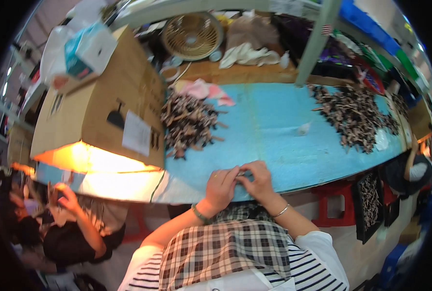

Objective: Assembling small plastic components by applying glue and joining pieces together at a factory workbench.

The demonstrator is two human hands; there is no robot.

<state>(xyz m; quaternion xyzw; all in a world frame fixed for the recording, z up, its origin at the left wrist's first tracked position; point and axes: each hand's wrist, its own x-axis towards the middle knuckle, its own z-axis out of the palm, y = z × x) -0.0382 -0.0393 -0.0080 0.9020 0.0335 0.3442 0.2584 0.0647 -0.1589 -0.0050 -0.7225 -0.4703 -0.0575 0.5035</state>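
My left hand (221, 186) and my right hand (258, 180) meet just above the near edge of the blue table (274, 131). The fingertips of both are pinched together, and a small dark piece seems to sit between them, too little to name. To the left lies a pile of small dark and tan pieces (189, 121). A second pile of similar pieces (354, 116) spreads over the right end of the table. What kind of pieces these are I cannot make out.
A large cardboard box (114, 106), lit from inside, stands at the left. Pink cloth (201, 90), a fan (192, 36) and white cloth (250, 56) are behind. A small whitish scrap (304, 129) lies mid-table. Co-workers sit on both sides. A red stool (330, 203) and black tray (359, 213) are lower right.
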